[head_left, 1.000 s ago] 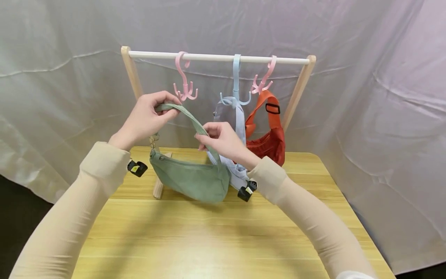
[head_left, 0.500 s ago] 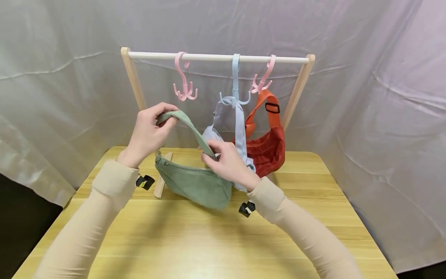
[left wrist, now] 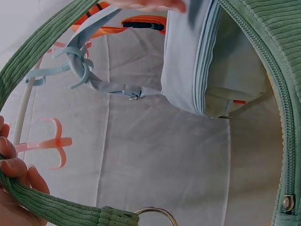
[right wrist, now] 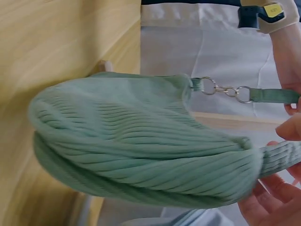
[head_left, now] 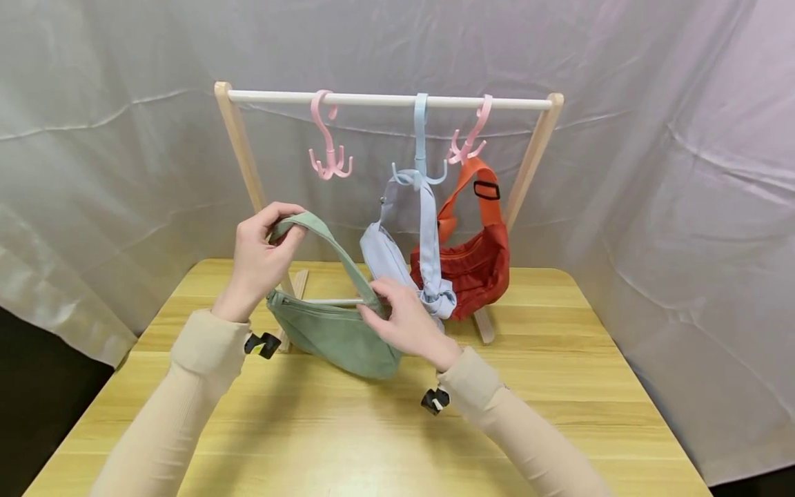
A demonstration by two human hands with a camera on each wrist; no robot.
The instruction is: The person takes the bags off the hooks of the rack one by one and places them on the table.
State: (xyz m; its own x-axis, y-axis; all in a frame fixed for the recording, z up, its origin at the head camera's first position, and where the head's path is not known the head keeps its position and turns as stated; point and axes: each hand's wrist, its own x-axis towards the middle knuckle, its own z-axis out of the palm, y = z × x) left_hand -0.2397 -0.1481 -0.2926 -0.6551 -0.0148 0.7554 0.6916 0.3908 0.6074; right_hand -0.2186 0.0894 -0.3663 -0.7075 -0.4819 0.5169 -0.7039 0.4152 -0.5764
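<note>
At 9 o'clock, head view, L hand [head_left: 259, 255] grips strap [head_left: 338, 248] of green bag [head_left: 338, 338]; R hand [head_left: 406, 319], approx 6 o'clock, pinches strap's lower end nr blue bag [head_left: 384, 254]

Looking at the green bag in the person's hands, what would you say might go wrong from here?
The left hand and right hand grip only the strap, so the green bag below might swing or drop if they slip. The right hand also looks close to the blue bag, so a sideways move could knock it on its hook.
</note>
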